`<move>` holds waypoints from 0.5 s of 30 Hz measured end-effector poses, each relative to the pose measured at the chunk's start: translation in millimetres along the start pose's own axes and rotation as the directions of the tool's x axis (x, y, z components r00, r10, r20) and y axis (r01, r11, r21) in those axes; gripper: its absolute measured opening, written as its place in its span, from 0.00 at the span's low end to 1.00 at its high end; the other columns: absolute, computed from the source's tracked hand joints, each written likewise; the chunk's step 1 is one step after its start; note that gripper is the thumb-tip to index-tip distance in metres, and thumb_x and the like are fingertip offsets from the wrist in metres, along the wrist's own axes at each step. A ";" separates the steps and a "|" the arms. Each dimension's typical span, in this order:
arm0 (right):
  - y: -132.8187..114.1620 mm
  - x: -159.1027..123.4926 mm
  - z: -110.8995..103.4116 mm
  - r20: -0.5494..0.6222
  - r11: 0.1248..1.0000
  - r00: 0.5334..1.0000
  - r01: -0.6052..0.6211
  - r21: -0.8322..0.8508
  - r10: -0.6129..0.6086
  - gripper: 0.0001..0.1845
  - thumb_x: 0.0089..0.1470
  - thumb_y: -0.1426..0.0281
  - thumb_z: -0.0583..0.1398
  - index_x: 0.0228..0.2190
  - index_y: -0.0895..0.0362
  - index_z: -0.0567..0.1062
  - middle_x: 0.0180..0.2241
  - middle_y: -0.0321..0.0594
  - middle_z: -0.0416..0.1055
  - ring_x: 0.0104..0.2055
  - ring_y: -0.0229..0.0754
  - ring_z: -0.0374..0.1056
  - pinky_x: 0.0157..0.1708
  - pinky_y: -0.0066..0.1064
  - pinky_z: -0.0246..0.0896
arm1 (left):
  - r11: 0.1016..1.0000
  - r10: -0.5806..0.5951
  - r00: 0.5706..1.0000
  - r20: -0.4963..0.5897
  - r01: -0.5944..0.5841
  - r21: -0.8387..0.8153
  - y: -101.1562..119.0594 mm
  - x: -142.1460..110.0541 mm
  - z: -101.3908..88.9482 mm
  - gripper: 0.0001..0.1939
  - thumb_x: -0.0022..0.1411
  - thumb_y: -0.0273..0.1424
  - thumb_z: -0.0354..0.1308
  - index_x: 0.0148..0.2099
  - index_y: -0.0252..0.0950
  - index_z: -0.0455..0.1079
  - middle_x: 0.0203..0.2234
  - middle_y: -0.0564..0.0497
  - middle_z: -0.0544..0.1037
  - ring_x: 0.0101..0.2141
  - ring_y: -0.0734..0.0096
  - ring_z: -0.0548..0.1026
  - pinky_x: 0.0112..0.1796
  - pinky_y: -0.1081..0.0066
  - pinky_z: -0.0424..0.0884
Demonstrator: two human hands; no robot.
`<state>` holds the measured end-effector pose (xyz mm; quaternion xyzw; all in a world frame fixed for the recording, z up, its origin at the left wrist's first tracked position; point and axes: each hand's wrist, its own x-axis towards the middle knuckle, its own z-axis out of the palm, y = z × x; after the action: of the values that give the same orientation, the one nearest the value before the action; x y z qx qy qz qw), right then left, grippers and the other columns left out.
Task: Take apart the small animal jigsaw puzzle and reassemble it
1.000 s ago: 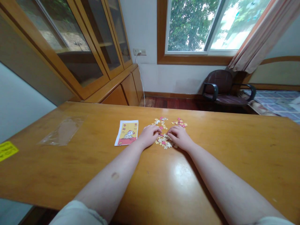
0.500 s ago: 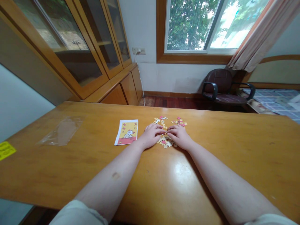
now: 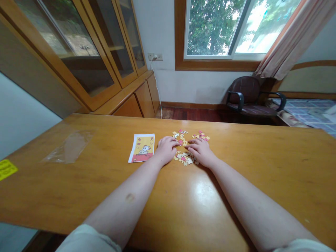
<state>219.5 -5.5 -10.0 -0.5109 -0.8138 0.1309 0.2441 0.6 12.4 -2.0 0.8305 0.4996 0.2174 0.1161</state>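
A heap of small yellow, pink and white jigsaw pieces (image 3: pixel 184 158) lies spread on the wooden table (image 3: pixel 78 182). My left hand (image 3: pixel 166 148) rests palm down at the heap's left edge, its fingers stretched flat towards a pink piece. My right hand (image 3: pixel 201 150) lies palm down on the heap's right side, fingers extended over the pieces. Neither hand lifts anything. A picture card (image 3: pixel 142 148) with a white animal on yellow and red lies just left of my left hand.
A clear plastic bag (image 3: pixel 68 147) lies flat at the table's left, and a yellow sticker (image 3: pixel 7 168) sits at the left edge. Beyond the table are glass-door cabinets (image 3: pixel 105 52), a window and a dark armchair (image 3: pixel 249 98).
Both hands have slid a little farther from me across the pieces, and the fingertips that nearly met half a second ago have drawn slightly apart.
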 end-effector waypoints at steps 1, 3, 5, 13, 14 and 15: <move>0.0 -0.1 0.0 0.004 1.000 1.000 0.003 0.002 -0.003 0.16 0.62 0.64 0.53 0.42 0.49 0.80 0.49 0.42 0.73 0.54 0.51 0.61 0.56 0.50 0.50 | 1.000 0.009 1.000 -0.004 -0.009 -0.002 0.0 -0.2 0.2 0.19 0.56 0.24 0.53 0.47 0.42 0.78 0.49 0.48 0.75 0.52 0.59 0.68 0.55 0.55 0.62; 0.5 -0.1 -0.2 -0.002 0.999 1.000 0.014 0.030 -0.014 0.15 0.61 0.65 0.54 0.41 0.49 0.80 0.48 0.42 0.73 0.53 0.49 0.62 0.56 0.48 0.50 | 0.996 0.082 0.997 0.016 -0.081 -0.028 0.3 -0.8 0.6 0.19 0.57 0.24 0.52 0.46 0.44 0.78 0.49 0.50 0.75 0.53 0.60 0.67 0.56 0.56 0.61; 0.7 -0.2 -0.9 -0.005 0.997 0.999 0.035 0.061 -0.035 0.11 0.57 0.68 0.58 0.35 0.51 0.81 0.45 0.42 0.74 0.51 0.48 0.64 0.55 0.46 0.52 | 0.984 0.171 0.984 0.055 -0.167 -0.063 0.7 -1.3 1.1 0.18 0.57 0.24 0.52 0.43 0.46 0.79 0.49 0.51 0.75 0.53 0.61 0.67 0.57 0.56 0.60; -2.6 -1.4 -2.1 0.029 0.990 0.994 0.101 0.099 -0.105 0.05 0.50 0.70 0.63 0.30 0.52 0.80 0.40 0.41 0.76 0.46 0.48 0.67 0.52 0.46 0.55 | 0.986 0.150 0.984 0.093 -0.143 -0.082 1.8 -0.5 -0.1 0.17 0.57 0.24 0.52 0.39 0.45 0.80 0.47 0.51 0.76 0.53 0.61 0.68 0.58 0.54 0.59; -2.4 -0.9 -2.1 0.027 0.989 0.994 0.099 0.114 -0.103 0.04 0.50 0.69 0.63 0.28 0.52 0.80 0.40 0.41 0.76 0.46 0.48 0.67 0.52 0.46 0.56 | 0.985 0.154 0.984 0.091 -0.147 -0.086 1.7 -0.3 -0.4 0.17 0.57 0.24 0.51 0.39 0.44 0.80 0.47 0.51 0.76 0.53 0.61 0.68 0.58 0.55 0.60; -2.0 -0.2 -2.0 0.023 0.987 0.995 0.097 0.129 -0.101 0.05 0.51 0.68 0.63 0.27 0.52 0.80 0.39 0.41 0.76 0.45 0.47 0.68 0.52 0.46 0.56 | 0.984 0.159 0.983 0.089 -0.151 -0.089 1.6 -0.1 -0.7 0.17 0.57 0.24 0.51 0.40 0.44 0.79 0.47 0.51 0.77 0.53 0.62 0.68 0.58 0.55 0.60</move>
<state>219.1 -6.7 -7.4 -0.4512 -0.8316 0.1779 0.2707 1.5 11.6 -0.8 0.8709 0.4177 0.2060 0.1567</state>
